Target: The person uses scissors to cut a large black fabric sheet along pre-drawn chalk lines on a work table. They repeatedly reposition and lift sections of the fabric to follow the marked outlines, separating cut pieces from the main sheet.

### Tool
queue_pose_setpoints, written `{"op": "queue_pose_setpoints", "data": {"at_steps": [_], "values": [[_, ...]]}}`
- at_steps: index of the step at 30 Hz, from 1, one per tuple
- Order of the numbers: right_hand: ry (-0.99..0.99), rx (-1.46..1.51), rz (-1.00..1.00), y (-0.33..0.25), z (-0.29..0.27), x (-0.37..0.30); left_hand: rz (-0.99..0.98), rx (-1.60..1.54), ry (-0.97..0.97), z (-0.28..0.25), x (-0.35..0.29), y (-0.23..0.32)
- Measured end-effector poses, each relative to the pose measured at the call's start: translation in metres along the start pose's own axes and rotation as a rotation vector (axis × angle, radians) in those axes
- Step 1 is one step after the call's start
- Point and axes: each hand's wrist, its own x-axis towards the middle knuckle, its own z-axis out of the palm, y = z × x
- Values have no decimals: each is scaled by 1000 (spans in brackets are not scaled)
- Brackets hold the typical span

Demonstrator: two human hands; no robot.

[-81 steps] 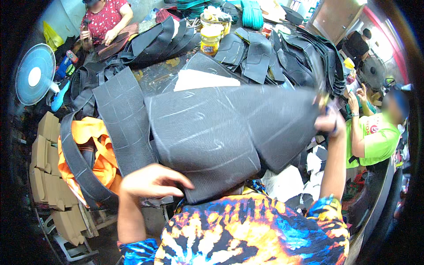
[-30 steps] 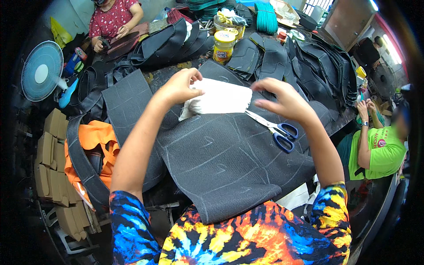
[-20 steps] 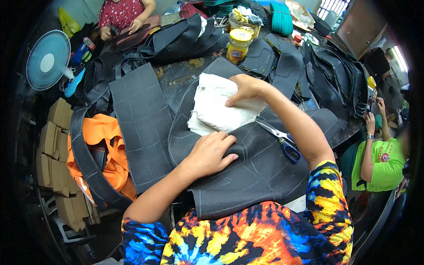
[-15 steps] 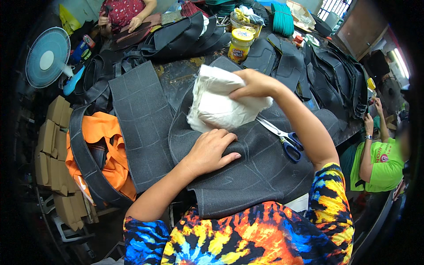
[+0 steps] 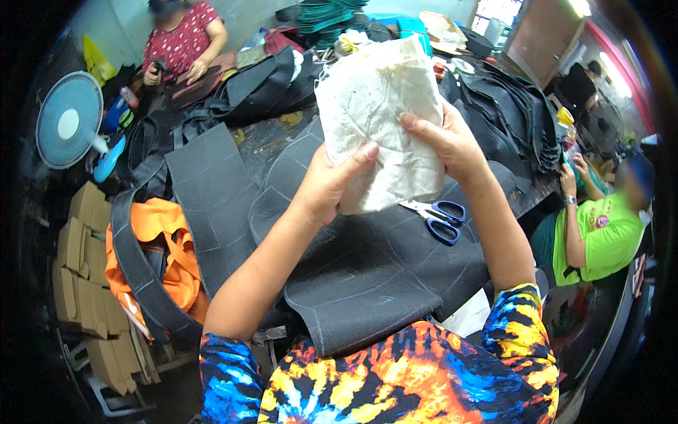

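Note:
Between my two hands, raised over the table, is a folded white cloth, creased, with a frayed edge at its left. My left hand grips its lower left side, thumb on the face toward me. On its right side my right hand holds it the same way, and the fingers of both hands are hidden behind the cloth. Below lies a large dark grey sheet of material marked with pale chalk-like lines. Scissors with dark blue handles rest on that sheet, their blades partly covered by the cloth.
A marked grey strip and an orange bag are at the left, near a fan and stacked cardboard boxes. Black cut pieces are piled at the far right. Two people work nearby, one far left, one right.
The white cloth has been lifted from the grey sheet and now faces me upright. My left hand has left the sheet and taken hold of the cloth too.

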Motion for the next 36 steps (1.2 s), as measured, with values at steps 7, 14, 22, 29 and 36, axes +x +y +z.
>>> {"op": "queue_pose_setpoints", "data": {"at_steps": [7, 14, 22, 29, 36], "values": [[187, 9, 172, -16, -68, -136, -208, 206, -490, 69, -26, -26], [630, -78, 166, -21, -189, -371, -153, 541, -815, 44, -20, -23], [550, -760, 1138, 209, -153, -514, 284, 576, 168, -72, 58, 24], [452, -1009, 1033, 232, -166, -525, 239, 814, 493, -141, 65, 26], [852, -861, -58, 55, -165, -291, -152, 1231, 428, -194, 79, -5]]}}
